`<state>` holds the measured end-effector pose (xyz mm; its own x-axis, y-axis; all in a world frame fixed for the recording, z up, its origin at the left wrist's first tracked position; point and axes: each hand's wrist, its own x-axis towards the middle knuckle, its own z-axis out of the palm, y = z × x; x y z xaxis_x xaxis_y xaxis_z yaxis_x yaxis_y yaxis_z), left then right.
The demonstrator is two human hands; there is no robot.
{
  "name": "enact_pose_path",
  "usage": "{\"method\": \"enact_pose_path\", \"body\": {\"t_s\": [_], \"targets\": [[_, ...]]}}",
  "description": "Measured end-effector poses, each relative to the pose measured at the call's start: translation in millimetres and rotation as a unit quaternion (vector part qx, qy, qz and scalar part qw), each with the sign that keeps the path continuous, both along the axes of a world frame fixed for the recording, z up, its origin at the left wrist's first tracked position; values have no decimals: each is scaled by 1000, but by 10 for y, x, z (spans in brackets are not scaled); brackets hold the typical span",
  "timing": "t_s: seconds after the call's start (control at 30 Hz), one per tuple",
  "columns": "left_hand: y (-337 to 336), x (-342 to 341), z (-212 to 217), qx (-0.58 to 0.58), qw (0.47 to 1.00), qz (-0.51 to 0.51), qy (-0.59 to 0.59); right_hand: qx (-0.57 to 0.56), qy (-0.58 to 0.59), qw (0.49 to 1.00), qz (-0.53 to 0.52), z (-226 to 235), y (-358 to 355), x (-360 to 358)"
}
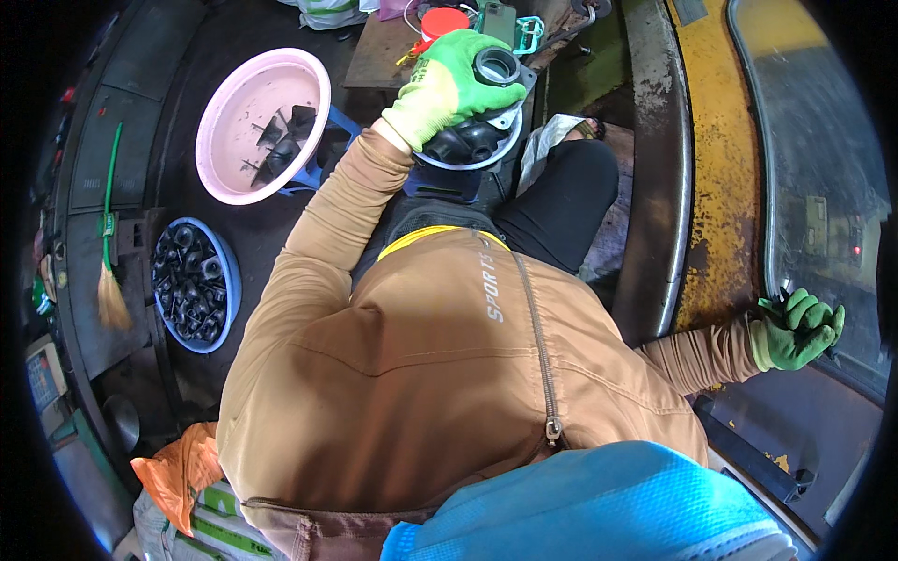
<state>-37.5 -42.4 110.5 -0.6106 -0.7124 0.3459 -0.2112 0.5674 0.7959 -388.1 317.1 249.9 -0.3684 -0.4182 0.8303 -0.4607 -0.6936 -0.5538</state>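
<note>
My left hand (449, 84), in a green glove, rests on top of a round black metal part (472, 140) with a ring-shaped collar (496, 67), gripping it from above in front of my knees. Out to the far right, my right hand (800, 329), also green-gloved, is closed around a small dark piece (784, 297) at the edge of a dark metal surface; what the piece is cannot be made out. My tan jacket fills the middle of the view.
A pink basin (234, 112) holding a few black parts stands at the upper left, and a blue basin (229, 280) full of several black parts lies below it. A small broom (110, 280) lies at the left. A worn yellow metal frame (720, 187) runs down the right.
</note>
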Motion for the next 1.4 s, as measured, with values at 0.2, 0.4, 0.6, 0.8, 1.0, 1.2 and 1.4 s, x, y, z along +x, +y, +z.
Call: {"method": "enact_pose_path", "body": {"t_s": [0.2,0.4,0.6,0.8,1.0,1.2,1.4], "targets": [[-84,109,-80,-191,981,0,33,-23,-24,999,13,2,-51,33],[-193,144,-148,-266,960,-46,74,57,-133,989,33,32,-321,299],[-167,75,-193,-227,966,-77,91,345,-106,922,-140,-666,-1250,997],[-18,163,-54,-31,981,-189,-28,341,330,878,63,-1003,-2227,1517],[49,320,197,29,961,-218,-166,293,452,835,112,-1037,-2545,1666],[86,324,281,36,953,-225,-198,322,499,800,88,-1081,-2554,1657],[113,277,251,12,958,-211,-191,338,479,807,72,-1177,-2483,1634]]}}
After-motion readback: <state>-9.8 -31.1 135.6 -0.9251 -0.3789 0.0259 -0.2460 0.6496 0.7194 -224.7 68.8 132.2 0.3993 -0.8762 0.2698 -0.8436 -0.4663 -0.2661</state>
